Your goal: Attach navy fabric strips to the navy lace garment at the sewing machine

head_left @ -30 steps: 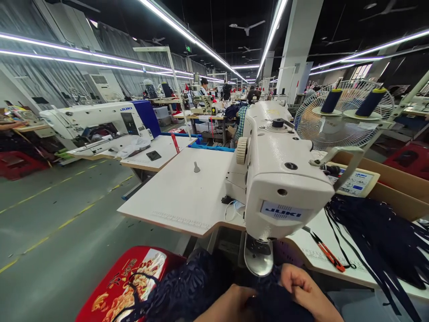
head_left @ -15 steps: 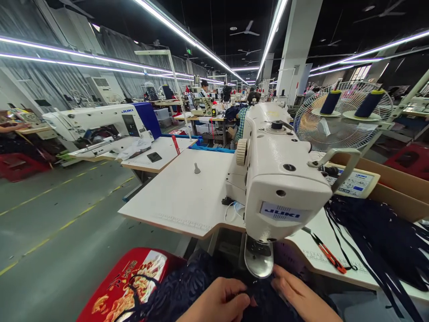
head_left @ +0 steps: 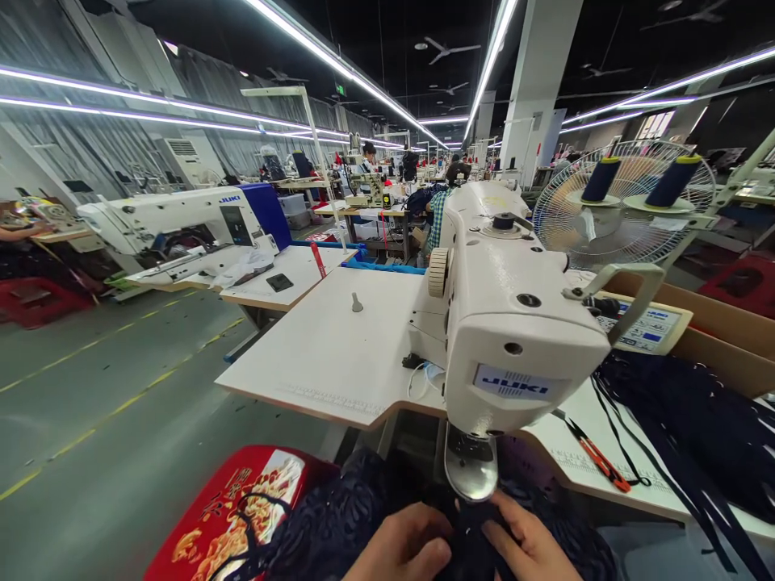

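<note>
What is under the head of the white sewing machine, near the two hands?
Under the white sewing machine lies dark navy lace fabric, pressed by the left hand and the right hand. The needle area is hidden behind a shiny metal guard.

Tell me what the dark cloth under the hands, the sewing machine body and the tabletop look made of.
Dark cloth: navy lace-like fabric, with an openwork pattern. Sewing machine: probably painted metal, glossy off-white with highlights. Tabletop: likely white laminate over wood, judging by its tan edge.
</note>
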Motion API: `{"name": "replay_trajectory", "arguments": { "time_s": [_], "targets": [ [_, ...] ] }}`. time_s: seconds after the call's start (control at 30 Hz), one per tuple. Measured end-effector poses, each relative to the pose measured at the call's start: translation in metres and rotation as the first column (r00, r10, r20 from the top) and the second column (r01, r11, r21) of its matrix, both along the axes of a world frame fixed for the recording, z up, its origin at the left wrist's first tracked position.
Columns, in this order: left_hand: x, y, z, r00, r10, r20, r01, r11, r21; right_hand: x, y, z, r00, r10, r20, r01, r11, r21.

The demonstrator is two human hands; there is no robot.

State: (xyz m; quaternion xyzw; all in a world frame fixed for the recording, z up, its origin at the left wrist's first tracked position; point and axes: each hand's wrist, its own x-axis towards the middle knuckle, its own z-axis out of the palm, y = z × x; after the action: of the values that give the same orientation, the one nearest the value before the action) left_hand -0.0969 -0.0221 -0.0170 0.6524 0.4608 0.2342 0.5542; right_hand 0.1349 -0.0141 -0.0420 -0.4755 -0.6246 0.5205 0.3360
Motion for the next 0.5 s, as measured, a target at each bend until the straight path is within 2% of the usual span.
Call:
{"name": "replay_trajectory", "arguments": {
  "time_s": [0.07, 0.17, 0.27, 0.37, 0.5],
  "targets": [
    [0.010, -0.002, 0.000, 0.980, 0.012, 0.199, 0.009, 0.995, -0.102, 0.001, -0.005, 0.005, 1.000, 0.028, 0.001, -0.028, 1.000, -0.012],
    [0.022, -0.001, 0.003, 0.934, 0.053, 0.353, 0.025, 0.977, -0.212, 0.001, -0.011, 0.016, 0.997, 0.063, -0.047, -0.066, 0.996, -0.066],
    [0.027, -0.001, 0.008, 0.931, 0.079, 0.357, 0.035, 0.952, -0.303, 0.000, -0.014, 0.023, 0.997, 0.052, -0.055, -0.058, 0.992, -0.109],
    [0.027, -0.003, 0.009, 0.942, 0.110, 0.317, -0.003, 0.948, -0.318, 0.000, -0.015, 0.025, 0.999, 0.024, -0.037, -0.029, 0.989, -0.143],
    [0.028, -0.007, 0.003, 0.929, 0.151, 0.339, -0.047, 0.953, -0.298, -0.002, -0.015, 0.023, 0.998, 0.039, -0.052, -0.047, 0.987, -0.153]
  ]
}}
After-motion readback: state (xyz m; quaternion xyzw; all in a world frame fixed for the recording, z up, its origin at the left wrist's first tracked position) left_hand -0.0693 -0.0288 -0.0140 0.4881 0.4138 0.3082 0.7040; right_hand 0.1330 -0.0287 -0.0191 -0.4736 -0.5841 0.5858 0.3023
